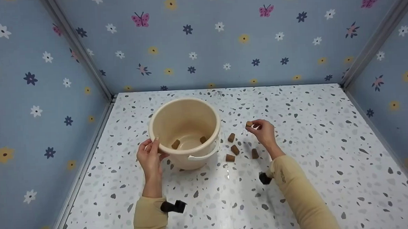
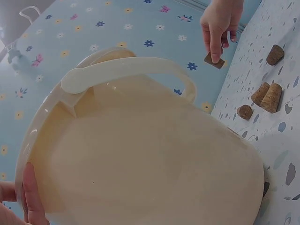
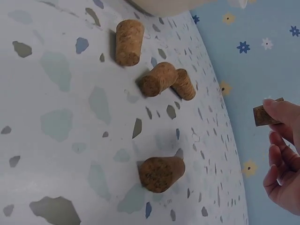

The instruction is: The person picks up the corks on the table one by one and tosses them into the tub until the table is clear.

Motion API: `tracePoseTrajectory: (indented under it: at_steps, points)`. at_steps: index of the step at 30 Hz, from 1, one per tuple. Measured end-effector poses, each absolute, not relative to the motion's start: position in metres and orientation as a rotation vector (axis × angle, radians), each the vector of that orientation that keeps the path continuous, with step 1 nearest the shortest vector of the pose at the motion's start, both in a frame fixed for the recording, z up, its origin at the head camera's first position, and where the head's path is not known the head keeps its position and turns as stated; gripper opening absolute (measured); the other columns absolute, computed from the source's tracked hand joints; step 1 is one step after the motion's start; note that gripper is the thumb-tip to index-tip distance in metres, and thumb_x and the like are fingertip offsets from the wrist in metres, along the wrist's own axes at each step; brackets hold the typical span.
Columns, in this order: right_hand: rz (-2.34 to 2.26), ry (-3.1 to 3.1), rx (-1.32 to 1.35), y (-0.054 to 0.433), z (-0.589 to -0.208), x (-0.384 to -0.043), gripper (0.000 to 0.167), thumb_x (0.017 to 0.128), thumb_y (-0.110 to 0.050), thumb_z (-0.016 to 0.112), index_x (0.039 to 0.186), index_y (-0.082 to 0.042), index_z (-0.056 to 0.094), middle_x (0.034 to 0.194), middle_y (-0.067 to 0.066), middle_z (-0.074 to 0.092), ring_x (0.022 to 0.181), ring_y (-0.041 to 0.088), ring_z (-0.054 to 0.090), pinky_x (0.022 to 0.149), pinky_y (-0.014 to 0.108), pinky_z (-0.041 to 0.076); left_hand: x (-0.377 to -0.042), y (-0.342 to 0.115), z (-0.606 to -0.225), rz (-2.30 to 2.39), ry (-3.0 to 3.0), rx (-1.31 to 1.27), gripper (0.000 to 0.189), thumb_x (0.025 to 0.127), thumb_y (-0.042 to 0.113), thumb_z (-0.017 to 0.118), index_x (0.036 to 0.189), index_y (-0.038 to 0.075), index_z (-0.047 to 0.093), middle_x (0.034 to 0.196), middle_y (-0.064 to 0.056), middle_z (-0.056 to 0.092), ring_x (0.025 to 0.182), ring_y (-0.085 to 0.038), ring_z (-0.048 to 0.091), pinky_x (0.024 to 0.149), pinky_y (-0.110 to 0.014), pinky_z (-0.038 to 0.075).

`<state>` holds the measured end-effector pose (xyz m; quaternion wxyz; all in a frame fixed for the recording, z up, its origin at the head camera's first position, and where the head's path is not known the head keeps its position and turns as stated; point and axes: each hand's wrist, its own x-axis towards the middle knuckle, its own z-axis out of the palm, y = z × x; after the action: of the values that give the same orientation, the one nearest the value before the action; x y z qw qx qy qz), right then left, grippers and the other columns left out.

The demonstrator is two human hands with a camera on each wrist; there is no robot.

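Note:
My left hand (image 1: 150,161) holds the near left rim of a cream plastic bucket (image 1: 187,163), thumb over the edge and fingers along the outside. The bucket leans a little toward me. Inside it, two brown corks (image 1: 176,144) lie at the bottom. To the right of the bucket, my right hand (image 1: 265,132) pinches one cork (image 1: 249,124) between thumb and fingers, above the table. In the right wrist view, the pinched cork (image 3: 261,115) pokes out past the thumb. Several loose corks (image 1: 234,149) lie between the bucket and my right forearm.
The bucket's white handle (image 1: 206,156) hangs down on its near right side. A white speckled table (image 1: 311,134) spreads under everything. Blue flowered panels (image 1: 221,41) stand at the back and on both sides, joined by grey metal frames (image 1: 79,47).

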<state>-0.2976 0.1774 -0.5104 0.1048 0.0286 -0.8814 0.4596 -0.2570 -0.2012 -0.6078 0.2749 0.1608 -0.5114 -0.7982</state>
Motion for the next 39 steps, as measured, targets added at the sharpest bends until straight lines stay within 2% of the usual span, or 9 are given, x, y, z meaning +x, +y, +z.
tracePoseTrajectory:
  at_steps: [5, 15, 21, 31, 39]
  points:
    - [1.387, -2.577, 0.164, 0.167, -0.498, -0.296, 0.024, 0.075, -0.019, 0.072, 0.090, -0.002, 0.067, 0.078, 0.008, 0.059, 0.067, 0.017, 0.049, 0.056, 0.025, 0.039, -0.261, -0.203, -0.614, -2.141, -1.351, 0.428, 0.048, 0.072, 0.033, 0.073, 0.105, 0.004, 0.054, 0.085, -0.021, 0.059, 0.049, -0.022, 0.055, 0.036, -0.038, 0.048]
    - [1.417, -2.460, 0.321, 0.141, -0.473, -0.288, 0.022, 0.073, -0.018, 0.073, 0.089, -0.004, 0.067, 0.081, 0.007, 0.060, 0.072, 0.020, 0.052, 0.062, 0.027, 0.042, -0.260, -0.202, -0.613, -2.112, -1.401, 0.457, 0.049, 0.071, 0.038, 0.072, 0.105, 0.006, 0.054, 0.088, -0.021, 0.060, 0.054, -0.025, 0.057, 0.040, -0.042, 0.049]
    - [1.406, -2.386, 0.432, 0.127, -0.457, -0.281, 0.022, 0.073, -0.020, 0.074, 0.089, -0.007, 0.068, 0.081, 0.003, 0.061, 0.073, 0.024, 0.054, 0.059, 0.026, 0.041, -0.261, -0.202, -0.613, -2.108, -1.407, 0.460, 0.050, 0.071, 0.038, 0.073, 0.105, 0.006, 0.054, 0.088, -0.020, 0.060, 0.054, -0.026, 0.057, 0.041, -0.042, 0.049]
    - [1.415, -2.289, 0.605, 0.101, -0.434, -0.267, 0.021, 0.073, -0.017, 0.073, 0.090, -0.006, 0.067, 0.080, 0.003, 0.059, 0.070, 0.018, 0.052, 0.056, 0.028, 0.043, -0.259, -0.202, -0.611, -2.157, -1.353, 0.404, 0.047, 0.072, 0.032, 0.073, 0.104, 0.004, 0.053, 0.086, -0.021, 0.059, 0.051, -0.026, 0.057, 0.037, -0.041, 0.048]
    - [1.365, -2.318, 0.666, 0.083, -0.428, -0.259, 0.020, 0.073, -0.016, 0.074, 0.090, -0.007, 0.067, 0.079, 0.003, 0.058, 0.069, 0.014, 0.050, 0.055, 0.025, 0.042, -0.260, -0.202, -0.613, -2.121, -1.394, 0.456, 0.050, 0.071, 0.037, 0.073, 0.105, 0.006, 0.053, 0.089, -0.021, 0.060, 0.055, -0.027, 0.058, 0.040, -0.042, 0.049]
